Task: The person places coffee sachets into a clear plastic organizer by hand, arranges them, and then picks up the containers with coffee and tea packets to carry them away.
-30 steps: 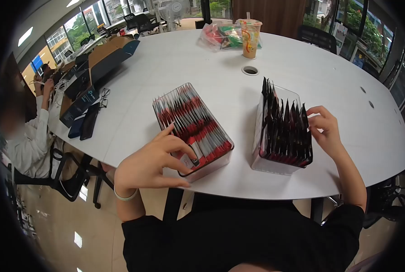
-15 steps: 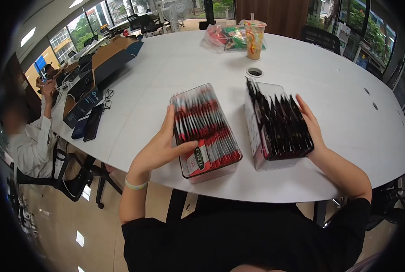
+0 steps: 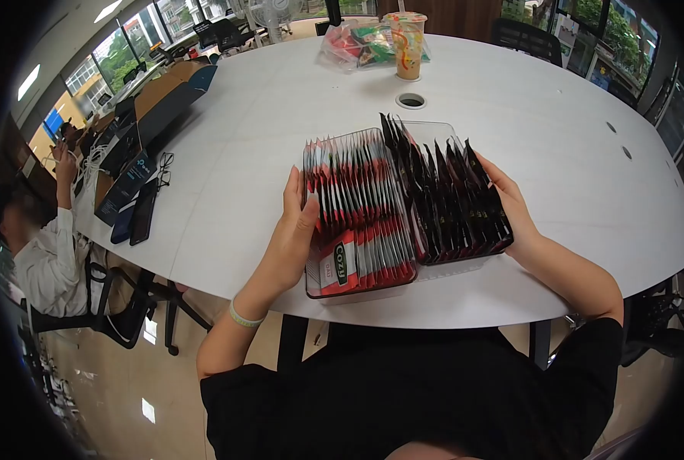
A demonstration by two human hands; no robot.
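Note:
A clear plastic container of red and silver sachets (image 3: pixel 361 207), one marked "Cozy", stands on the white table in front of me. My left hand (image 3: pixel 292 230) is against its left side, thumb up at the rim. Right beside it, side against side, is a second clear container of black sachets (image 3: pixel 457 203). My right hand (image 3: pixel 514 207) grips that one's right wall, with its fingers partly hidden behind the packets. Both containers are slightly turned, and their sachets stand upright in rows.
At the far side are a lidded drink cup (image 3: pixel 408 46), a plastic bag of packets (image 3: pixel 357 46) and a round cable hole (image 3: pixel 411 100). An open cardboard box (image 3: pixel 127 184), a phone (image 3: pixel 143 213) and glasses (image 3: pixel 164 169) lie left, near a seated person (image 3: pixel 43 253).
The red-sachet container has come rightward against the black-sachet one, closing the gap. My left thumb has moved from the sachets back to the rim. The camera view has shifted slightly.

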